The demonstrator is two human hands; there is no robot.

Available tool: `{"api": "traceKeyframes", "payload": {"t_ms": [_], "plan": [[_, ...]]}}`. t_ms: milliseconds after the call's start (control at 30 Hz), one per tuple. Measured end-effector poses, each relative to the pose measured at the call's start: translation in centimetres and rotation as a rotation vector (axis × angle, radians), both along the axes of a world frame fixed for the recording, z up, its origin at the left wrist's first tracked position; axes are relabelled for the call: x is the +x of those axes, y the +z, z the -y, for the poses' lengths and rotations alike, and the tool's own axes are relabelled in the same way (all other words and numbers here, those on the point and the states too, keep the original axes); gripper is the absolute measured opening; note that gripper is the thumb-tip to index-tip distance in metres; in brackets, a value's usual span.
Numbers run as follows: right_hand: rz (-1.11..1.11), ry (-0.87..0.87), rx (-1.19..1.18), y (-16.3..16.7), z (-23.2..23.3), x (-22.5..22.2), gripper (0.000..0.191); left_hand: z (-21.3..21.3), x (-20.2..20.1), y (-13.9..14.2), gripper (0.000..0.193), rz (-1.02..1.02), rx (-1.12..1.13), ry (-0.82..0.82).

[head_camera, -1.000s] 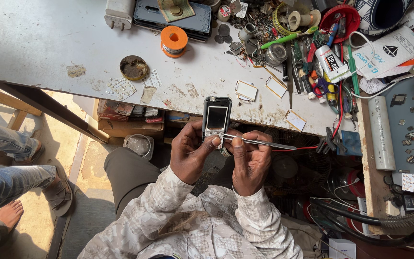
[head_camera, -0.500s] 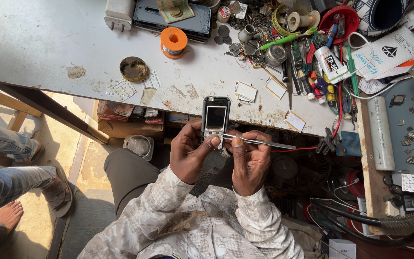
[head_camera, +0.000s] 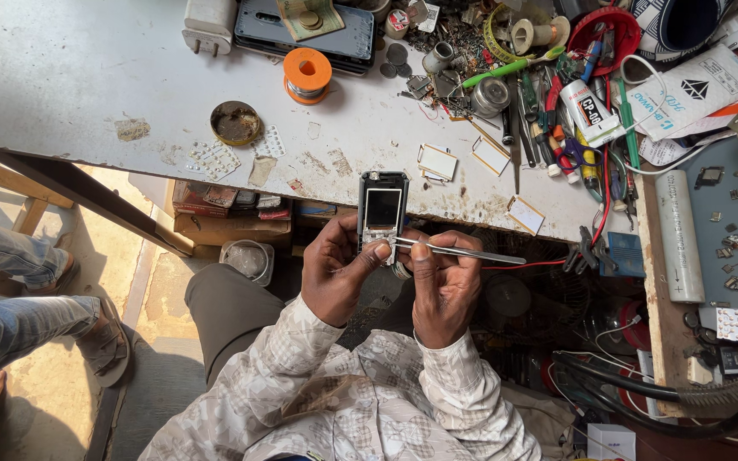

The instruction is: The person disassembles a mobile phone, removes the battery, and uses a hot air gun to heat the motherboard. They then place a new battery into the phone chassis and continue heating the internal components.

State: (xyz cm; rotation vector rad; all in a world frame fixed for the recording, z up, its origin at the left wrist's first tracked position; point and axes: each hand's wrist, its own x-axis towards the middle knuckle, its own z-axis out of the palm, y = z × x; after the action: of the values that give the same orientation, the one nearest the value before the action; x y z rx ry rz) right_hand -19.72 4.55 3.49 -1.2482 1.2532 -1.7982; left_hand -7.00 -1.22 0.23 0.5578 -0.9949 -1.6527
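**Small phone getting poked w/ tweezers, casing looking half stripped**

Going L to R: the left hand (head_camera: 341, 271) is gripping the small bar phone (head_camera: 382, 215) upright just below the edge of the workbench (head_camera: 87, 94), thumb pressing near the keypad area. Screen is in place, but the front cover seems to be off (hard to tell for sure), so I'm guessing it's mid-job, w/ reassembly to go. The right hand (head_camera: 446, 286) is pinching metal tweezers (head_camera: 459, 251), tips touching the phone's lower part.
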Motion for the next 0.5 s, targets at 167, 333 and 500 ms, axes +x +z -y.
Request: {"api": "traceKeyframes", "payload": {"t_ms": [167,333,500], "plan": [[-0.009,-0.015,0.010,-0.12,-0.02,-0.01,0.024,0.00,0.00,-0.02,0.034,0.018,-0.009,0.011],[-0.008,-0.009,0.002,-0.14,0.01,0.02,0.023,0.03,0.07,-0.03,0.033,0.023,-0.010,0.007],[-0.001,-0.006,-0.002,-0.12,0.05,0.05,0.023,0.03,-0.01,-0.24,0.033,0.024,-0.004,0.008]]}}
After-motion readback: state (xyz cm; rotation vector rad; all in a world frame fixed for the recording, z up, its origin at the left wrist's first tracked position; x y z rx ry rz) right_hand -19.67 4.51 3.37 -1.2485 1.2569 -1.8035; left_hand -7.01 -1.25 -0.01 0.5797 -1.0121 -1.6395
